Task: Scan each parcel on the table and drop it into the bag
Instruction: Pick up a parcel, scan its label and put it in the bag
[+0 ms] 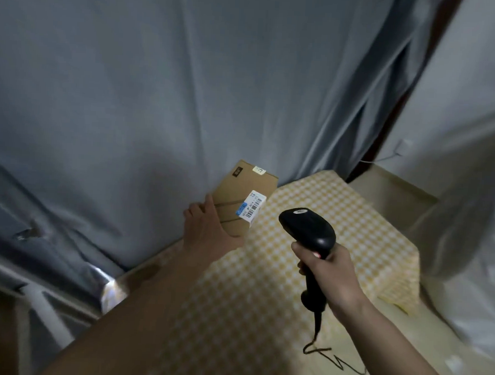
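The left hand (207,228) holds a flat brown cardboard parcel (241,200) by its near lower corner, the thumb lying across the parcel's face and the fingers curled behind its left edge. The parcel is lifted clear of the counter (339,220), which is draped in a yellow-and-white checked cloth, and it hangs tilted over the counter's far left corner, in front of a grey-blue curtain (130,95). A white barcode label with a blue patch (252,208) sits on the parcel's right edge, facing up and toward the camera. A small pale sticker (258,170) is near the parcel's far corner, and a dark printed mark lies close to the far left edge.

The right hand (330,273) grips the handle of a black handheld barcode scanner (308,232), fingers wrapped round the grip and the index finger on the trigger, where a small red glow shows. The scanner's rounded head is just to the right of the label and slightly nearer the camera, not touching the parcel. Its nose points up and to the left, toward the barcode. A thin black cable (332,358) runs down from the handle's base and coils loosely over the pale floor.

The two hands are near each other, the left one farther away and to the left, with the parcel between the left hand and the scanner head. A white wall (460,98) stands to the right.
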A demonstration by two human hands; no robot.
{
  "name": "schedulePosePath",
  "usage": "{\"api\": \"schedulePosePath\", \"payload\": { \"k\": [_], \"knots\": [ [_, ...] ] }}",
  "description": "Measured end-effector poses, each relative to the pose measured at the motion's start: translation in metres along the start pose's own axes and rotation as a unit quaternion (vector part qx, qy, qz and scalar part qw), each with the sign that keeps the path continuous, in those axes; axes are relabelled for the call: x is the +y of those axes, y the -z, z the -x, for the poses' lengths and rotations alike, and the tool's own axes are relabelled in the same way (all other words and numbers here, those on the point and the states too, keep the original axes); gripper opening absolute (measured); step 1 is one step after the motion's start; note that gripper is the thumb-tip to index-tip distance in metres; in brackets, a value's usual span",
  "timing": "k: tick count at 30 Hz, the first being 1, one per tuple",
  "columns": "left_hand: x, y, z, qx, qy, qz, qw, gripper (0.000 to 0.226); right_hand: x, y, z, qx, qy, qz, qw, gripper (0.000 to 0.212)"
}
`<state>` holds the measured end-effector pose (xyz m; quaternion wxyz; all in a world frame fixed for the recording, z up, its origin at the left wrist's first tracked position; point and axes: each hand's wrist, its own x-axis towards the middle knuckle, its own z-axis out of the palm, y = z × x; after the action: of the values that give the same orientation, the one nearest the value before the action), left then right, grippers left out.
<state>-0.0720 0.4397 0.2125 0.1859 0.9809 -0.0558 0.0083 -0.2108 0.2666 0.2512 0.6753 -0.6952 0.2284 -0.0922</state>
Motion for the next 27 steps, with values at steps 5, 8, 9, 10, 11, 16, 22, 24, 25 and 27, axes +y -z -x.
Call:
{"api": "schedulePosePath", "payload": {
  "k": [5,8,9,10,11,16,22,24,25,27],
  "knots": [
    [0.099,-0.040,0.009,-0.050,-0.044,0.023,0.998,0.126,0.005,0.093,0.000,0.058,-0.009,-0.004,0.998,0.005],
    [0.167,-0.069,0.017,-0.072,-0.085,0.022,0.994,0.126,0.009,0.159,0.000,0.105,-0.020,-0.014,0.994,0.005],
    [0.189,-0.080,0.021,-0.077,-0.100,0.019,0.992,0.126,0.011,0.181,0.000,0.117,-0.023,-0.019,0.993,0.006],
    [0.212,-0.090,0.024,-0.084,-0.112,0.016,0.990,0.126,0.013,0.203,-0.001,0.129,-0.026,-0.023,0.991,0.006],
    [0.235,-0.100,0.028,-0.092,-0.122,0.014,0.988,0.126,0.014,0.225,-0.001,0.142,-0.027,-0.025,0.989,0.007],
    [0.339,-0.148,0.046,-0.117,-0.181,0.026,0.976,0.123,0.021,0.324,-0.003,0.208,-0.036,-0.036,0.977,0.007],
    [0.438,-0.185,0.072,-0.134,-0.233,0.047,0.962,0.125,0.022,0.410,-0.005,0.265,-0.046,-0.064,0.961,0.008],
    [0.465,-0.192,0.074,-0.140,-0.244,0.053,0.958,0.124,0.022,0.430,-0.009,0.277,-0.045,-0.068,0.957,0.008],
    [0.479,-0.195,0.074,-0.147,-0.245,0.058,0.957,0.123,0.021,0.439,-0.011,0.283,-0.045,-0.071,0.955,0.008],
    [0.505,-0.201,0.073,-0.164,-0.240,0.071,0.954,0.121,0.020,0.455,-0.017,0.294,-0.044,-0.078,0.952,0.007]
  ]
}}
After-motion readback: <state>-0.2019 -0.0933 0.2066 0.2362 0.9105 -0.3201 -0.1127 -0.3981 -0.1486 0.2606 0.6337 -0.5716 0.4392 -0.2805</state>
